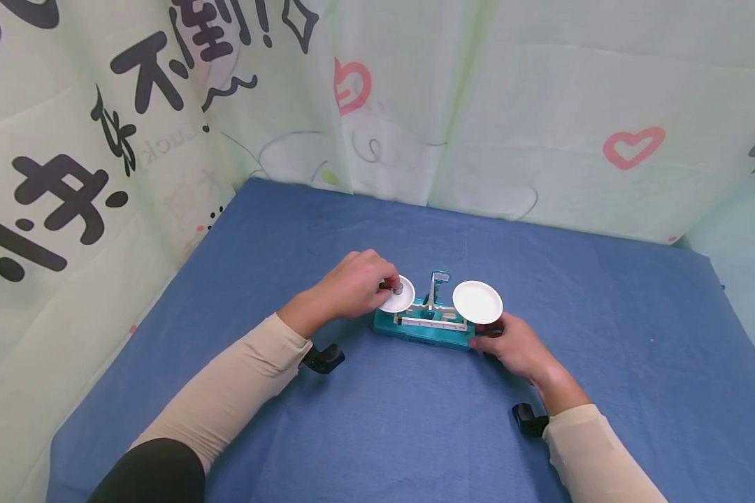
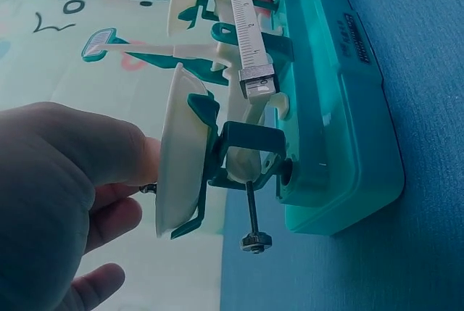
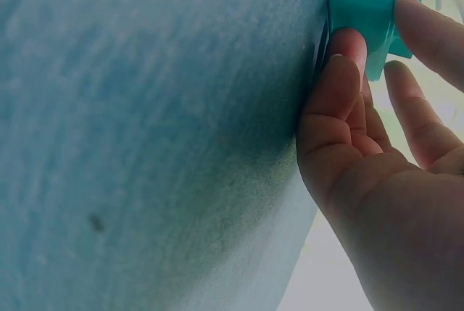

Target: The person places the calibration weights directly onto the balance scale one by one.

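A teal balance scale with two white pans sits on the blue cloth. Over the left pan, my left hand pinches a small metal weight. In the left wrist view, the thumb is against the pan and hides most of the weight. My right hand grips the right end of the base, below the right pan. The right wrist view shows its fingers about the end of the teal base.
Blue cloth covers the table. Pale printed curtains hang at the back and left. In the left wrist view, a threaded rod with a metal nut sticks out from the beam's end.
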A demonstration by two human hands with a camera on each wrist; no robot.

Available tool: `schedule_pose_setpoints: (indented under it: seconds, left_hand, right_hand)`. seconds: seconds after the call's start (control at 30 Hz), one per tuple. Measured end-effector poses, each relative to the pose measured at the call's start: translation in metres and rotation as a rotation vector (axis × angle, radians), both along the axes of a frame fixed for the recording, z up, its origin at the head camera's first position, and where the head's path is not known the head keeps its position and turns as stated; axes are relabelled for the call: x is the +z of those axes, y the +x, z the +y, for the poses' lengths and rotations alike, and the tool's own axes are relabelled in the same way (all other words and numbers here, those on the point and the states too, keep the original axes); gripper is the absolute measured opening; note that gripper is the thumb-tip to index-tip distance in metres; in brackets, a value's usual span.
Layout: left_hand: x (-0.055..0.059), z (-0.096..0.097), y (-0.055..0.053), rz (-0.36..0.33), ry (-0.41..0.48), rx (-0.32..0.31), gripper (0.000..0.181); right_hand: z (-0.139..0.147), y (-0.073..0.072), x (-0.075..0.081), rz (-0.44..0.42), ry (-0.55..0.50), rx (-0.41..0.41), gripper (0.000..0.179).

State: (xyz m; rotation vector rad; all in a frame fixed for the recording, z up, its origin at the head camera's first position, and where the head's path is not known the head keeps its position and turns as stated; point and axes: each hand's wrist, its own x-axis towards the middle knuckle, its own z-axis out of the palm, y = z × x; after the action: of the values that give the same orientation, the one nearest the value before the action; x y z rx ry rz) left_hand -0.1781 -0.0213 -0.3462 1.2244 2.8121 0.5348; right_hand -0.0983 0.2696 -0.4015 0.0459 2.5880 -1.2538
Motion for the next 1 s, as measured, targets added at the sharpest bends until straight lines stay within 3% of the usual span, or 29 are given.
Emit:
schedule_pose_setpoints:
  seconds: [1.0]
  left_hand:
    - [-0.0029,0.0002,-0.0009,0.025,0.010,-0.011,0.009]
  right_hand:
    - [0.0006,-0.0001,-0.0010,0.004,-0.004,0.001,0.045]
